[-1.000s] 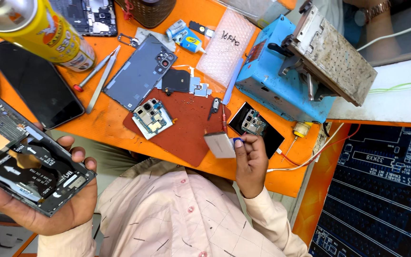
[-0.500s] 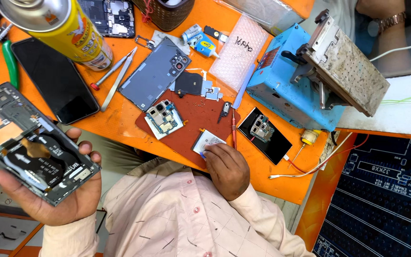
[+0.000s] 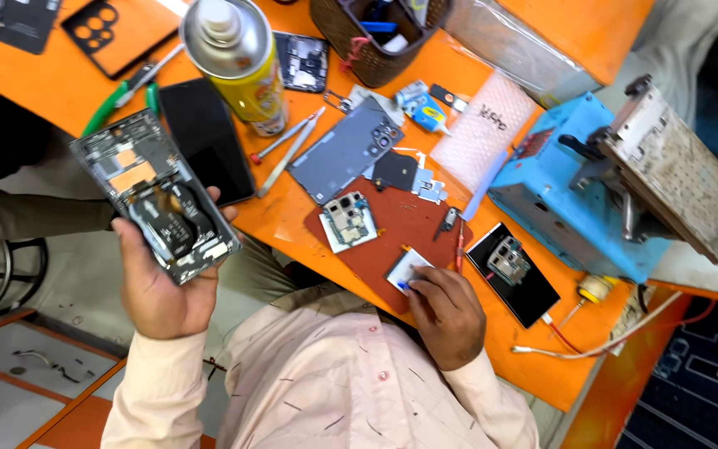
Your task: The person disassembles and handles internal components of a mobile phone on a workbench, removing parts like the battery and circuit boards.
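My left hand (image 3: 158,287) holds an opened phone body (image 3: 156,196) with its back off, black coil and orange parts showing, raised off the orange table's near edge. My right hand (image 3: 446,312) rests on a brown work mat (image 3: 392,229), fingertips pressing a small white pad (image 3: 406,269) with a blue-tipped thing against it. A camera and board module (image 3: 347,220) lies on the mat to the left of that hand.
A yellow spray can (image 3: 234,62), tweezers (image 3: 284,154), a grey back cover (image 3: 345,150), a black phone (image 3: 205,137) and green-handled pliers (image 3: 118,100) lie on the orange table (image 3: 60,79). A blue machine (image 3: 617,187) stands at the right, a brown basket (image 3: 376,37) behind.
My right hand slid left from the table's right part onto the brown mat and the white pad. My left hand lifted the phone body up and toward the middle.
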